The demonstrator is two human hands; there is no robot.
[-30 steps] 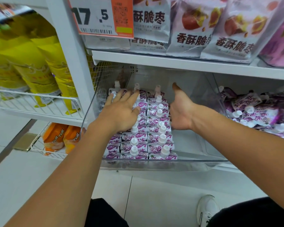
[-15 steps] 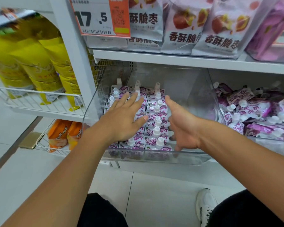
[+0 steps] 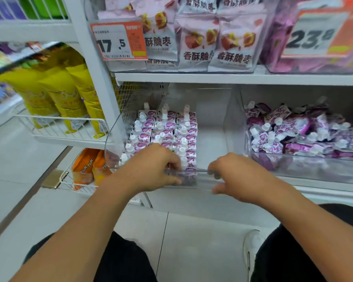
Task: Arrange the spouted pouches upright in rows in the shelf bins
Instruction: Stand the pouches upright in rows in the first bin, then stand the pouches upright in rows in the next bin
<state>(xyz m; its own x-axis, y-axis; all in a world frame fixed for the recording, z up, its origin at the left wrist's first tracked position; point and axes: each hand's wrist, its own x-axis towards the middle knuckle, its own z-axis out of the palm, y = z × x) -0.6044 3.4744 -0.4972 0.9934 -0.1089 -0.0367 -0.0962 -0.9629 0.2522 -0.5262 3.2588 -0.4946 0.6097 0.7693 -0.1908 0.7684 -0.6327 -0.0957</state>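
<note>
The clear bin (image 3: 210,127) holding the upright pouches is taken as the landmark. To its left, yellow snack bags (image 3: 69,98) are seen in a wire basket, with orange packets (image 3: 86,165) in a lower basket. Inside the bin, along its left half, three rows of spouted pouches (image 3: 165,135) are stood upright, caps up; the right half of the bin floor shows bare.

At the bin's front wall, the left hand (image 3: 151,167) is now curled over the rim, its fingers hooked around the clear edge in front of the nearest pouches. A moment ago it was laid flat with spread fingers on top of the rows. Just to its right, the right hand (image 3: 238,176) has likewise been brought back from beside the rows and is closed on the same front rim, thumb below and fingers above. Both hands are thus judged to be gripping the bin itself, no pouch being held.

The pressing and squaring of the rows appears finished; the bin is probably about to be slid, though the direction cannot be told.

To the right of the landmark, a second clear bin (image 3: 306,169) is filled with purple pouches (image 3: 293,131) lying jumbled, spouts pointing every way. That bin is judged still to need arranging. Above, jujube snack bags (image 3: 214,43) are shelved.
</note>
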